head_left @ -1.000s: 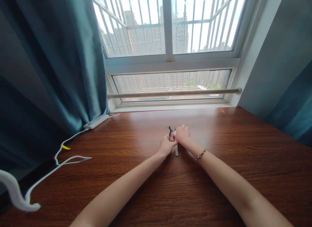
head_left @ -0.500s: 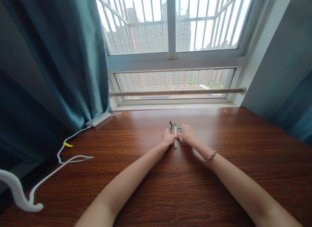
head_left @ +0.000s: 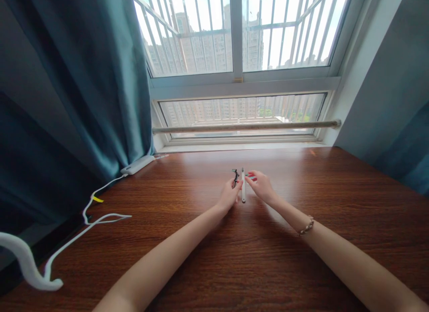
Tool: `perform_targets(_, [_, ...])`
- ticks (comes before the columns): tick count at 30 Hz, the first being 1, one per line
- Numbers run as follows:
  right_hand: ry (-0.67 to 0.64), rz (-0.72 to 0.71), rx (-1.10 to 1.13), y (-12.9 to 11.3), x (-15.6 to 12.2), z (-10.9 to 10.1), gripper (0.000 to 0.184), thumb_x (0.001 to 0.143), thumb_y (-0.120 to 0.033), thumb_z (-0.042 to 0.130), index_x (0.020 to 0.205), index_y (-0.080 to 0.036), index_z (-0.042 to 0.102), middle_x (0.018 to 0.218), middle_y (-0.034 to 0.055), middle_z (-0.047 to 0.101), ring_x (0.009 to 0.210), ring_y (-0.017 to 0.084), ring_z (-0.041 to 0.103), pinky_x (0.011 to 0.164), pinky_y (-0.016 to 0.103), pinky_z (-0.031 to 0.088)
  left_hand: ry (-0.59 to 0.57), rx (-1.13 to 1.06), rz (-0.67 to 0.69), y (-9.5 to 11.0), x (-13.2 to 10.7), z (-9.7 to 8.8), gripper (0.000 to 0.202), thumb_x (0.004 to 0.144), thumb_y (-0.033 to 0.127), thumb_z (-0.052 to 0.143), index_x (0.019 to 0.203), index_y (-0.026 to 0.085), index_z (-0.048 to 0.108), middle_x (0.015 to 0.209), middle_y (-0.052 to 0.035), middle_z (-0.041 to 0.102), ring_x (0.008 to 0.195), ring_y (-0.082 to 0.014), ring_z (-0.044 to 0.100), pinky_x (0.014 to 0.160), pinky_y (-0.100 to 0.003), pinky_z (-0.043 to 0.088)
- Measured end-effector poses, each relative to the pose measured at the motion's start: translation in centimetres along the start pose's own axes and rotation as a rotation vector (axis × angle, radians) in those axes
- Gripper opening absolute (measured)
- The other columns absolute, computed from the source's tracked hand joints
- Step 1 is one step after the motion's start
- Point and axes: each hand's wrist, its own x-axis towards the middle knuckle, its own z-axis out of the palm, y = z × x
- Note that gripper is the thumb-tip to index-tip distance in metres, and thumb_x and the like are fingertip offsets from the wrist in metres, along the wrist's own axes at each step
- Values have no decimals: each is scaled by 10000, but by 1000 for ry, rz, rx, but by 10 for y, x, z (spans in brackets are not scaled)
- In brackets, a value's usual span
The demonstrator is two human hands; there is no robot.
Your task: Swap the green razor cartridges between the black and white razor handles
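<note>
A narrow pale strip (head_left: 243,189) with dark spots at both ends stands out between my hands, its long side pointing at the window. To the left of it, my left hand (head_left: 229,195) is closed around a small curved black piece (head_left: 235,174), whose upper end sticks out above the fingers. My left fingertips come close to the strip; whether they touch it I cannot tell. On the strip's right side, my right hand (head_left: 263,187) pinches a small flat greenish piece (head_left: 249,175), mostly hidden by the fingers.
Dark brown wood forms the tabletop (head_left: 208,258). At its left edge lies a white power strip (head_left: 138,165) with a white cable (head_left: 100,189) bearing a yellow tag (head_left: 98,199). A thick white curved part (head_left: 27,263) is at lower left. Beyond stands a barred window (head_left: 237,75), beside a blue curtain (head_left: 110,79).
My right hand has turned and shifted slightly right, covering more of the greenish piece. My left hand has drawn back a little toward me, and more of the black piece shows.
</note>
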Motion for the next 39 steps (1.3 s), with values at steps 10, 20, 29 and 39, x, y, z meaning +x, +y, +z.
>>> perform_targets(10, [-141,23,677,-19,-48,-9,295,742,-393,556,889,-140,598,780,60,635,689,157,589,586,279,470,-240,-100,122,9,-37,-22,317,736,459,537,761,153,459,565,34,471,383,-58,386,371,-186,298])
perform_targets(20, [-206,114,948,-25,-56,-14,372,649,-307,694,987,-214,571,898,33,640,844,187,586,798,355,435,-239,-8,201,17,-52,-19,390,836,454,378,693,129,539,593,-14,479,547,-98,406,536,-219,315])
perform_targets(29, [-262,86,998,-12,-50,-18,314,679,-264,682,984,-221,617,873,31,655,831,171,579,812,330,398,-345,-227,-45,25,-60,-18,422,796,523,411,782,131,567,529,21,376,456,-72,352,432,-199,251])
perform_targets(39, [-357,154,1177,-16,-50,-22,323,662,-215,685,980,-223,629,936,39,638,833,146,561,800,297,402,-436,-348,-131,23,-58,-18,377,787,499,438,703,136,493,521,35,389,371,-31,264,360,-188,143])
